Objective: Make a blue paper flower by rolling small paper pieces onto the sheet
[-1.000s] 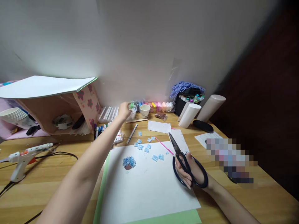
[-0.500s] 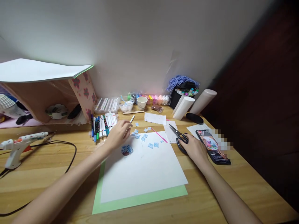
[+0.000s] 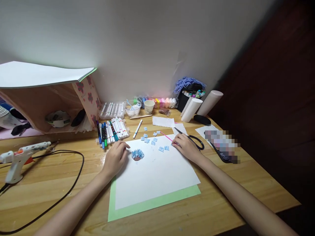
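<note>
My right hand (image 3: 186,147) reaches over the upper right edge of the white paper (image 3: 157,173), its fingertips closed at the near end of a thin pink stick (image 3: 166,135). Behind it lie black-handled scissors (image 3: 199,141), partly covered by the hand. My left hand (image 3: 116,158) rests at the paper's left edge, fingers loosely bent and apart, holding nothing visible. Just right of it sits a small brown round piece (image 3: 136,159) topped with blue-and-white bits (image 3: 138,153). Several small light-blue squares (image 3: 161,149) are scattered along the paper's top edge.
Colored markers (image 3: 112,131) lie at the back left, with a single white marker (image 3: 137,128) beside them. A glue gun (image 3: 18,160) with its black cord occupies the left. A paper cup (image 3: 149,107), white rolls (image 3: 192,110) and a phone (image 3: 222,154) surround the work area.
My right hand has left the scissors and moved left to the pink stick. My left hand has let go of the white marker, now on the table, and drawn back toward me.
</note>
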Demonstrator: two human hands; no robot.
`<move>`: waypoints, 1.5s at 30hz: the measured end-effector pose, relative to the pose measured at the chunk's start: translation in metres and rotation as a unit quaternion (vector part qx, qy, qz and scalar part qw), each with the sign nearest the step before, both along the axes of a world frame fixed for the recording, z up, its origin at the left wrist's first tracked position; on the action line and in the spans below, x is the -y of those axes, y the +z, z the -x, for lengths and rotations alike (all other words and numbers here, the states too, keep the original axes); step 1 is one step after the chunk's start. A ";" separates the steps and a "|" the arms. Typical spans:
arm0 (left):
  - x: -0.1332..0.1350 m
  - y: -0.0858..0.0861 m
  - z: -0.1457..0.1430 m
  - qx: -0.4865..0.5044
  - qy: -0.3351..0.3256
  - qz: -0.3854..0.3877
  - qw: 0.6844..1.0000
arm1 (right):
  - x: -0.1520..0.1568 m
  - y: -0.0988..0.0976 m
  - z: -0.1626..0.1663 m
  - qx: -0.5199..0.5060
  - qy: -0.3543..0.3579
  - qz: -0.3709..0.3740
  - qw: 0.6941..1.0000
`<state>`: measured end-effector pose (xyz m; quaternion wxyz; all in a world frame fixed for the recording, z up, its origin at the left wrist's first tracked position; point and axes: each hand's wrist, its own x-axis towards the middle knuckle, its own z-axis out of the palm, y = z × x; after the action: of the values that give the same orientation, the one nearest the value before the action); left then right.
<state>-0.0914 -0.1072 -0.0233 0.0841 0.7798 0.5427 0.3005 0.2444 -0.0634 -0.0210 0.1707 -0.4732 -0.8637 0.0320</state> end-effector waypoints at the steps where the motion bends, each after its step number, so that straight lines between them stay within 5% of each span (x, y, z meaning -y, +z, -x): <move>1: -0.001 0.000 0.000 0.006 -0.001 0.007 1.000 | -0.001 0.000 0.002 0.015 -0.001 -0.001 1.000; 6: -0.002 0.000 0.002 0.030 -0.005 0.033 0.999 | -0.016 0.016 0.021 0.048 0.018 -0.001 0.999; 12: -0.001 0.001 0.002 0.045 -0.010 0.061 0.997 | -0.071 0.066 0.081 0.030 0.036 -0.002 0.999; 16: -0.001 0.000 0.002 0.059 -0.020 0.065 0.996 | -0.096 0.084 0.077 0.066 0.102 0.090 0.989; 21: -0.002 -0.004 0.003 0.078 -0.038 0.083 0.993 | -0.064 0.063 0.022 0.114 0.119 0.192 0.968; 27: -0.002 -0.004 0.003 0.082 -0.041 0.076 0.993 | -0.038 0.026 0.002 0.075 0.079 0.150 0.983; 31: 0.000 -0.003 0.003 0.071 -0.037 0.069 0.994 | -0.045 0.022 0.012 0.048 0.081 0.115 0.989; 35: 0.001 -0.003 0.003 0.068 -0.035 0.078 0.994 | -0.081 0.043 0.046 -0.004 0.087 0.047 0.995; 40: 0.000 -0.004 0.002 0.076 -0.033 0.087 0.993 | -0.156 0.074 0.135 -0.073 0.006 -0.058 0.996; 45: 0.000 -0.004 0.001 0.080 -0.037 0.093 0.992 | -0.185 0.073 0.188 -0.064 -0.009 -0.058 0.996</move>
<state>-0.0924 -0.1074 -0.0270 0.2107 0.7615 0.5308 0.3064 0.0568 0.1219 0.0523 0.2531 -0.4676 -0.8469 0.0108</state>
